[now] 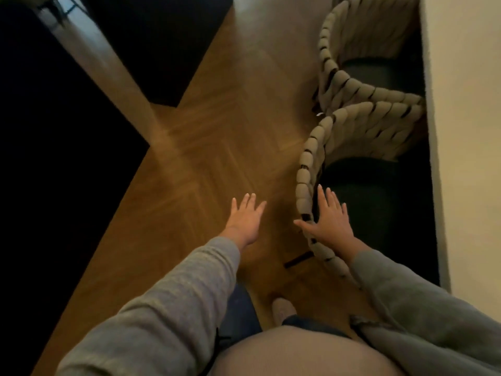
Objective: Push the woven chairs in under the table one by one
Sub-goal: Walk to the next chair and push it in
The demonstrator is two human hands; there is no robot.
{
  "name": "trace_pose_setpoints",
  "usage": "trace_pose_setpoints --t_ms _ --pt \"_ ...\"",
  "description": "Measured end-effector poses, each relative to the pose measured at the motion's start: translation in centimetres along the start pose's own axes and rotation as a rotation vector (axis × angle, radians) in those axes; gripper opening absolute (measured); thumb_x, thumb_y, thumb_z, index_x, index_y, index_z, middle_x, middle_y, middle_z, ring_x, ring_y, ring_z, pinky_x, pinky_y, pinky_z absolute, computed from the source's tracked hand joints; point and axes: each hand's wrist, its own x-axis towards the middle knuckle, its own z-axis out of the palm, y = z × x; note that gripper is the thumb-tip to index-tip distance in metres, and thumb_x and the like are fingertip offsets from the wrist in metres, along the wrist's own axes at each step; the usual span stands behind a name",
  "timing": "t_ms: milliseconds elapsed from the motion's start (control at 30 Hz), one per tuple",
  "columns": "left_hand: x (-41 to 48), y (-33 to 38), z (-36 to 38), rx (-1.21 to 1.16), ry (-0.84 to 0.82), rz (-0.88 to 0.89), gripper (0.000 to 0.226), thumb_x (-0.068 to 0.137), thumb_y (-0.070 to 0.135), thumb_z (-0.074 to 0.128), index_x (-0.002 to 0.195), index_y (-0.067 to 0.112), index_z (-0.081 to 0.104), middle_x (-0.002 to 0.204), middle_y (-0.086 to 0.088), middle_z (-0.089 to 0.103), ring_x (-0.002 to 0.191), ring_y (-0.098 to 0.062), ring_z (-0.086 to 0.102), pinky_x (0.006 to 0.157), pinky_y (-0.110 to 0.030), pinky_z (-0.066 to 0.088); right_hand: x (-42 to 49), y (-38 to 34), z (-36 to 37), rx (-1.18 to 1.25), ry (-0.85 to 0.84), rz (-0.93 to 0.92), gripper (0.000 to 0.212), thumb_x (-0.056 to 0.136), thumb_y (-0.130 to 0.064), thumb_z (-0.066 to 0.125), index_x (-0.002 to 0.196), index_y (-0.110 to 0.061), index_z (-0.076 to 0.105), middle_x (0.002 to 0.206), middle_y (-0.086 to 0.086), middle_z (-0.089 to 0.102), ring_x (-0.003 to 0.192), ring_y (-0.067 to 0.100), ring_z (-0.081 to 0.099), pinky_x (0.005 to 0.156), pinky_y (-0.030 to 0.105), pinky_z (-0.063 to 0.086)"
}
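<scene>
Two woven chairs with thick beige braided backs and dark seats stand at the right, against the pale table edge (466, 131). The near chair (309, 172) curves around a dark cushion; the far chair (341, 77) sits just behind it. My right hand (329, 221) lies flat with straight fingers over the near chair's woven back rim, thumb spread across the braid. My left hand (245, 218) hovers open above the wooden floor, left of that chair, touching nothing.
Herringbone wood floor (203, 158) runs through the middle. A large dark area (54, 158) fills the left side and another dark block (162, 50) lies at top centre. My foot (283, 308) stands on the floor below the near chair.
</scene>
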Motion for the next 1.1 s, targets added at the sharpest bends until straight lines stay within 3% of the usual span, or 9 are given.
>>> trace_pose_setpoints --t_ms 300,467,600,833,1000,1100 --pt "14.9 -2.6 -10.4 0.480 -0.008 0.483 0.092 0.090 0.013 0.062 0.154 0.023 -0.003 0.161 -0.013 -0.004 0.148 -0.030 -0.006 0.118 -0.055 0.004 6.6 -2.6 -1.8 0.337 0.183 0.403 0.109 0.080 -0.065 0.063 0.155 -0.027 -0.007 0.164 0.003 0.003 0.150 0.021 0.003 0.121 0.048 0.005" --pt "20.3 -2.2 -13.8 0.586 -0.015 0.598 0.096 0.088 0.013 0.064 0.154 0.025 -0.005 0.161 -0.012 -0.005 0.148 -0.030 -0.006 0.118 -0.056 0.004 6.9 -3.3 -0.9 0.416 0.208 0.581 0.110 0.079 -0.070 0.060 0.156 -0.026 -0.006 0.164 0.004 0.003 0.150 0.022 0.003 0.122 0.047 0.006" --pt "23.6 1.0 -15.2 0.658 0.009 0.806 0.093 0.089 0.010 0.062 0.155 0.025 -0.001 0.162 -0.011 -0.004 0.148 -0.030 -0.006 0.118 -0.055 0.004 6.6 -1.5 -0.9 0.486 0.193 0.734 0.112 0.077 -0.074 0.058 0.156 -0.025 -0.006 0.164 0.005 0.002 0.150 0.022 0.002 0.122 0.046 0.005" --pt "27.2 6.6 -16.8 0.946 0.016 1.009 0.079 0.092 0.016 0.058 0.155 0.023 0.010 0.162 -0.011 -0.001 0.148 -0.031 -0.007 0.118 -0.058 0.003 7.4 0.5 -1.7 0.667 0.142 0.843 0.111 0.076 -0.068 0.065 0.156 -0.026 0.001 0.163 0.005 0.007 0.150 0.023 0.008 0.122 0.043 0.013" --pt "30.0 8.0 -17.3 1.169 -0.069 1.095 0.066 0.093 0.017 0.056 0.151 0.023 0.026 0.160 -0.010 0.014 0.148 -0.032 0.003 0.116 -0.062 0.002 9.0 -0.8 -1.0 0.922 -0.009 0.848 0.119 0.068 -0.067 0.072 0.156 -0.027 0.003 0.163 0.005 0.010 0.149 0.025 0.012 0.120 0.039 0.018" --pt "32.4 9.3 -18.2 1.242 -0.063 1.205 0.066 0.092 0.015 0.057 0.150 0.024 0.029 0.157 -0.008 0.024 0.148 -0.031 0.011 0.116 -0.062 0.001 10.2 -2.3 -0.3 0.996 0.005 0.906 0.114 0.070 -0.060 0.077 0.156 -0.025 0.011 0.160 0.004 0.020 0.146 0.025 0.021 0.117 0.036 0.023"
